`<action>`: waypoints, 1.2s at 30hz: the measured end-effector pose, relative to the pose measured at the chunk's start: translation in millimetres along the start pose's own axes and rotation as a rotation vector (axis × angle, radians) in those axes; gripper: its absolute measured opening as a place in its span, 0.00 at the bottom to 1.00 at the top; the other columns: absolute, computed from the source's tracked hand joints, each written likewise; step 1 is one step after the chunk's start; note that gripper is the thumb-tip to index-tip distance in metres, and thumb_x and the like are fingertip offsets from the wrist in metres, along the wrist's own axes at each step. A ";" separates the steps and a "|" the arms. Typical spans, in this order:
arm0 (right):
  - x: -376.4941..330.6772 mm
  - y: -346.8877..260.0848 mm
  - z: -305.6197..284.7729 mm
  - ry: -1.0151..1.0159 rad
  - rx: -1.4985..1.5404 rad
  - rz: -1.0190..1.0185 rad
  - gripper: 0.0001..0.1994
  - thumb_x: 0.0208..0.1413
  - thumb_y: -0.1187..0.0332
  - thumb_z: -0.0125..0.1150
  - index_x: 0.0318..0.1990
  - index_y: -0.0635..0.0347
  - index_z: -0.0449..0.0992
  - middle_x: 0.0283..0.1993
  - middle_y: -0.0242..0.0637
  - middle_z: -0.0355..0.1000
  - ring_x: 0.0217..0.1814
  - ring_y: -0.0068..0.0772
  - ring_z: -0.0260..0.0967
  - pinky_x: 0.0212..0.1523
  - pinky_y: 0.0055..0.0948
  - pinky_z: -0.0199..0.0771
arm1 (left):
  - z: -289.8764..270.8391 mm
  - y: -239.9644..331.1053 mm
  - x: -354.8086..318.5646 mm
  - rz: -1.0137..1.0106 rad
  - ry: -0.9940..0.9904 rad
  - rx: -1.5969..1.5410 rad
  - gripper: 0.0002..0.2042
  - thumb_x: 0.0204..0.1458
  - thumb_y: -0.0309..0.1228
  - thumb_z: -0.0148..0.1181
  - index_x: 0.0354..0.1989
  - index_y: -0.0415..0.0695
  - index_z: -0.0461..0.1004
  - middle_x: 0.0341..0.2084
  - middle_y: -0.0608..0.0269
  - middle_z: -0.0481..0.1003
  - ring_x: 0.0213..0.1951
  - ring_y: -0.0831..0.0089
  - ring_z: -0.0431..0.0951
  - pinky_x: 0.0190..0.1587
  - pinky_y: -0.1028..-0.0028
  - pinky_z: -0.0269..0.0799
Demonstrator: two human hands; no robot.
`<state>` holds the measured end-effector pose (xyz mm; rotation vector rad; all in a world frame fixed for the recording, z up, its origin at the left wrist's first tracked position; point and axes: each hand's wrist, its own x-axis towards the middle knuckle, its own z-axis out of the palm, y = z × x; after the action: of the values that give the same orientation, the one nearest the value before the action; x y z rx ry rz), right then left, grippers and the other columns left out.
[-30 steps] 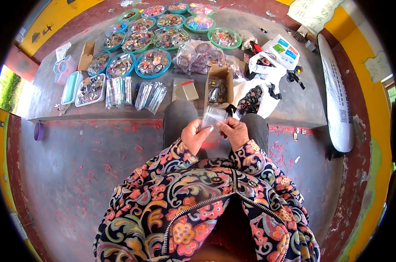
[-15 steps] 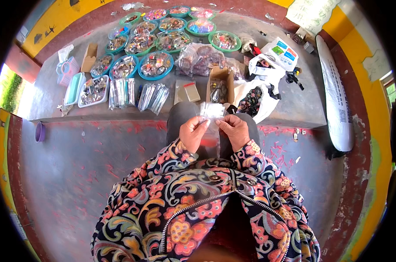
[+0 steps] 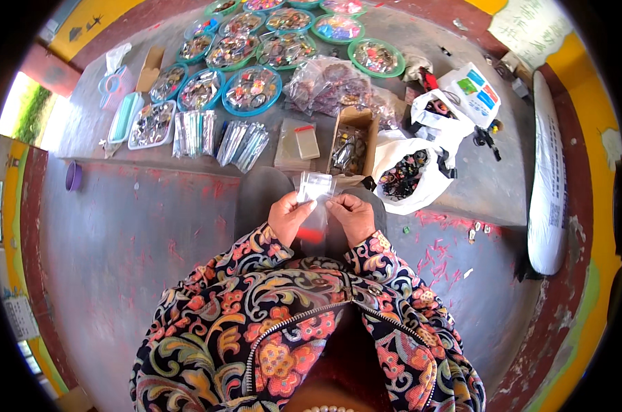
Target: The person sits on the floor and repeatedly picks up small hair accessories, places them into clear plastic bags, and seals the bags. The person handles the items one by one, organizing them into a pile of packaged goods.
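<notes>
My left hand (image 3: 289, 216) and my right hand (image 3: 352, 214) both pinch a small clear plastic bag (image 3: 315, 187) with a red strip at its lower end, held up over my lap. Both sleeves are floral patterned. Just beyond the hands stands an open cardboard box (image 3: 353, 144) with small shiny items inside. A stack of flat clear bags (image 3: 298, 143) lies to the box's left on the raised grey ledge (image 3: 119, 161).
Several round green and blue trays (image 3: 252, 89) of small trinkets fill the ledge's far side. Bundles of clear packets (image 3: 241, 141) lie left of centre. An open white bag (image 3: 408, 173) of dark items sits right of the box. A long white sack (image 3: 549, 192) lies at the right.
Both hands have stayed together over my lap with the clear bag, which now stands a bit higher and more upright between the fingers. The view has shifted slightly.
</notes>
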<state>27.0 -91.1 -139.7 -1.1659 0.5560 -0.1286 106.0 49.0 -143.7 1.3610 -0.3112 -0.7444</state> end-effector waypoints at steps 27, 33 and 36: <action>-26.1 24.4 -46.7 -0.067 0.233 0.055 0.03 0.47 0.72 0.58 0.29 0.59 0.72 0.20 0.26 0.67 0.18 0.16 0.61 0.19 0.14 0.60 | -102.9 12.8 -33.2 -0.013 -0.351 0.722 0.10 0.52 0.32 0.50 0.35 0.36 0.70 0.22 0.63 0.71 0.27 0.80 0.68 0.33 0.78 0.64; -26.1 20.9 -38.6 -0.059 0.170 0.065 0.03 0.47 0.72 0.58 0.29 0.60 0.72 0.20 0.26 0.67 0.18 0.16 0.61 0.20 0.14 0.59 | -97.6 9.9 -26.3 0.286 -0.277 0.943 0.16 0.45 0.28 0.53 0.45 0.43 0.66 0.27 0.58 0.72 0.30 0.67 0.73 0.35 0.72 0.66; -32.5 14.1 -31.5 -0.094 0.099 0.057 0.03 0.47 0.72 0.58 0.29 0.60 0.72 0.19 0.27 0.67 0.19 0.16 0.61 0.20 0.14 0.59 | -90.8 24.9 -16.5 0.355 -0.224 1.061 0.19 0.43 0.26 0.53 0.48 0.47 0.65 0.27 0.60 0.71 0.33 0.63 0.70 0.37 0.69 0.66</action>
<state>-18.6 -99.5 -149.7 -1.0532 0.4943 -0.0517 156.3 129.9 -135.8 2.1199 -1.2134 -0.4136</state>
